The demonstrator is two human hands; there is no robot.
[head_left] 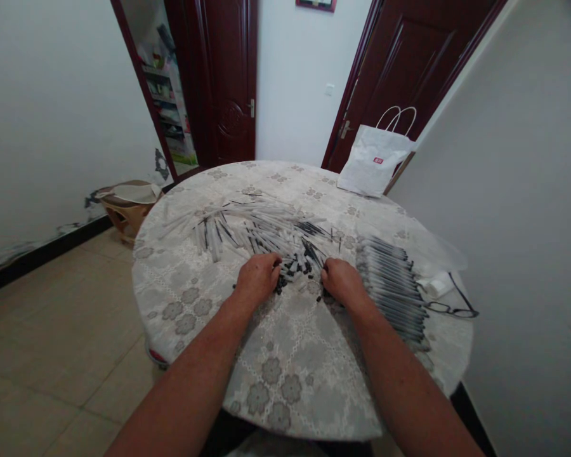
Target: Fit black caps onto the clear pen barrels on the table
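My left hand [257, 277] rests knuckles-up on the round table [295, 381], fingers curled down into a small heap of black pen caps [297, 266]. Just right of that heap sits my right hand [343, 282], its fingers also curled under. What either hand holds is hidden beneath the fingers. Behind the heap lies a loose spread of clear pen barrels and black refills [252, 228]. To the right of my right hand, a neat row of assembled pens [394, 285] lies side by side.
The table wears a grey floral cloth. A white paper bag [374, 166] stands at its far edge, a pair of glasses [450, 309] and a white wad at the right edge. A low stool [128, 206] stands on the floor at left; dark doors behind.
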